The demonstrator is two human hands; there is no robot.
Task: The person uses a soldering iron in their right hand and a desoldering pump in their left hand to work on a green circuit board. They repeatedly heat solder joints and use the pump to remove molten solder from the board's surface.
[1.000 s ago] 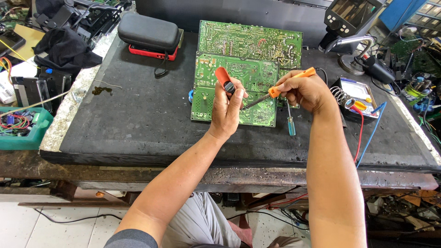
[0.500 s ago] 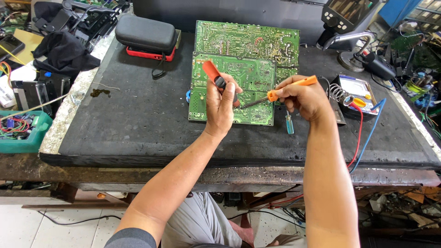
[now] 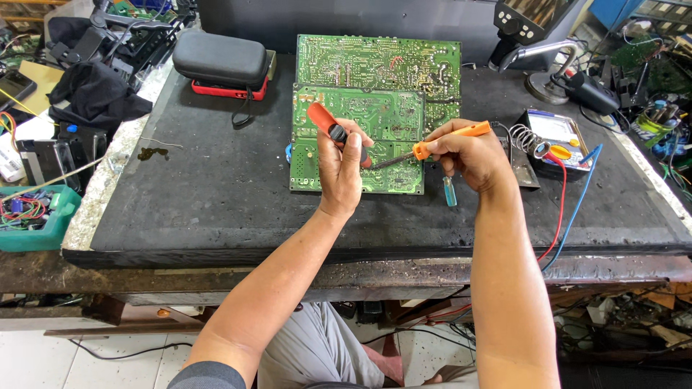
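- Dark, matte workbench surface is seen from above, with a worn, chipped front edge and pale tiled floor below.
- Two green circuit boards are laid flat at the bench centre: a larger rear circuit board and a smaller front circuit board overlapping its lower edge. Solder sides are turned up, with fine pale tracks visible.
- A black oval zip case of textured fabric is placed at the rear left, resting on a red flat box.
- A green plastic tray of small coloured parts is set off the bench's left edge.
- A coiled metal iron stand and a rectangular meter with blue edging are positioned at the right; a red lead and a blue lead run from there over the front edge.
- The left hand is closed around a red-and-black desoldering pump, which is held tilted above the front board.
- The right hand is pinched on the orange handle of a soldering iron; its metal tip is directed left, just beside the pump, over the front board.
- A small clear-handled screwdriver lies on the bench under the right wrist.
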